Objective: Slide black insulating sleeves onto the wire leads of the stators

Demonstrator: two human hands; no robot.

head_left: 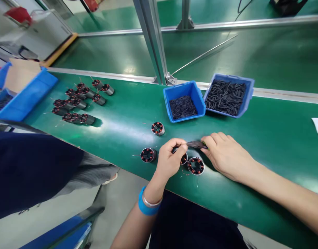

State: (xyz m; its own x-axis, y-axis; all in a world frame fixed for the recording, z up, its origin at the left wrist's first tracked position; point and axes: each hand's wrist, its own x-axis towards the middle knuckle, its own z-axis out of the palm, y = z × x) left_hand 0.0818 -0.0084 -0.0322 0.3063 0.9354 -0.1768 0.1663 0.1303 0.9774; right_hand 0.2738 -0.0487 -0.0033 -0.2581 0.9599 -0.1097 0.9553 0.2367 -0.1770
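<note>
My right hand [225, 154] is closed around the right end of a dark slim tool with a bit of green [196, 144], blurred so its kind is unclear. At the tool's left tip, the thumb and forefinger of my left hand [170, 157] are pinched together; what they hold is too small to make out. Partly hidden under those fingers is a motor stator with copper windings [184, 158]. Close beside it on the right stands another stator [196, 166]. Two more, a left stator [148, 155] and a back stator [157, 128], stand upright with thin wires sticking out.
A blue bin [167, 103] and a paler bin [248, 98] hold small black strips. Several stators [81, 100] lie grouped at the left, near a large blue crate [34, 95]. A metal post [153, 41] rises behind. Another person's dark clothing [31, 169] is at left.
</note>
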